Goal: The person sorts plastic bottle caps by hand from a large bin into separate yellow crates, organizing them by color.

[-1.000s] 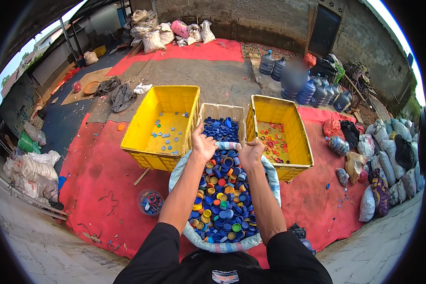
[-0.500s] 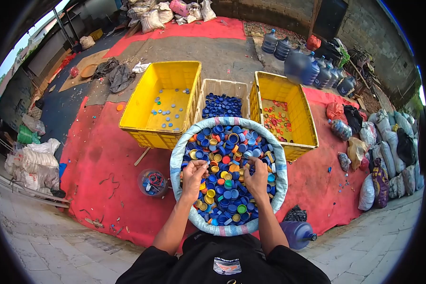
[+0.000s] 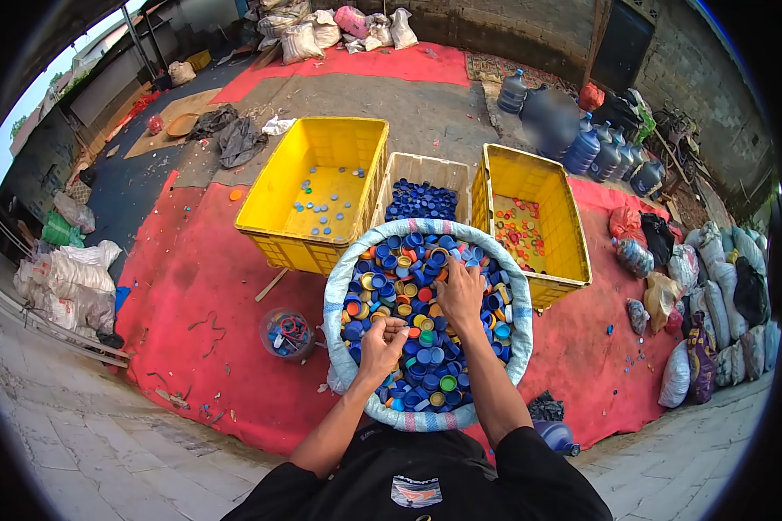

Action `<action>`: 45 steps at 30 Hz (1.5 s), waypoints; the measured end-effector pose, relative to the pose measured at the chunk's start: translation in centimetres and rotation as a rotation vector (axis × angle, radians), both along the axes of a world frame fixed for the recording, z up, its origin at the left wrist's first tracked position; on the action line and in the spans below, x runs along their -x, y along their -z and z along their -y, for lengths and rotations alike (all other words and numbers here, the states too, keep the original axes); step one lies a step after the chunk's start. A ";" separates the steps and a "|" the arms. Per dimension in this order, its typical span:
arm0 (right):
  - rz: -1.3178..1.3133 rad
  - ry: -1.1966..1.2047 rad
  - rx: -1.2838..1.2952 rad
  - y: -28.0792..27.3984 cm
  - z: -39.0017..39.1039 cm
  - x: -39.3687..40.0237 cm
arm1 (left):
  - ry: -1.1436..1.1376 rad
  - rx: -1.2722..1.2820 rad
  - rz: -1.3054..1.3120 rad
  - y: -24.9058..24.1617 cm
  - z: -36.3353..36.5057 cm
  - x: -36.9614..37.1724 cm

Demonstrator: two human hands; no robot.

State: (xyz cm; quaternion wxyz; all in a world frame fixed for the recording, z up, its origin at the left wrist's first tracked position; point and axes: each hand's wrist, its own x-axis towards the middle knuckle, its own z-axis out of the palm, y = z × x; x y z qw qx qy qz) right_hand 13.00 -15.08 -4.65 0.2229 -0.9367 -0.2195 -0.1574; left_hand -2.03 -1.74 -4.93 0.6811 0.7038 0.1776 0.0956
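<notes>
A round sack with a rolled pale-blue rim (image 3: 520,300) stands in front of me, filled with plastic bottle caps (image 3: 426,356), mostly blue with some yellow, orange and green. Over the lower left of the heap, my left hand (image 3: 382,349) is closed in a pinch, and whatever it holds is hidden. My right hand (image 3: 462,300) reaches into the upper right of the heap with bent fingers drawn together among blue caps. Its fingertips are partly covered, so I cannot make out what they grip.
Beyond the sack stand a yellow crate (image 3: 274,204) with scattered greyish-blue caps, a whitish crate (image 3: 391,174) of dark-blue caps, and another yellow crate (image 3: 573,234) with red ones. A clear tub (image 3: 288,334) sits left. Full sacks (image 3: 676,365) and water jugs (image 3: 582,148) line the right.
My right hand has moved up and deeper into the caps. My left hand has shifted down and slightly right. The view has swung a little, so the crates appear farther right.
</notes>
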 end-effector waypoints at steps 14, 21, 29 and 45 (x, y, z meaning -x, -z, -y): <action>-0.888 -0.051 -1.822 -1.4 7.3 6.8 | 0.023 -0.968 0.240 3.1 1.2 -7.8; -1.065 0.008 -1.994 -0.8 10.0 11.0 | 0.050 -1.162 0.126 2.8 2.4 -8.6; -1.101 -0.058 -2.057 -1.2 9.9 12.3 | 0.061 -0.766 0.099 2.8 1.4 -8.6; -0.274 -0.249 -0.227 -2.2 3.5 10.2 | -0.042 1.452 0.208 -1.2 -5.1 2.4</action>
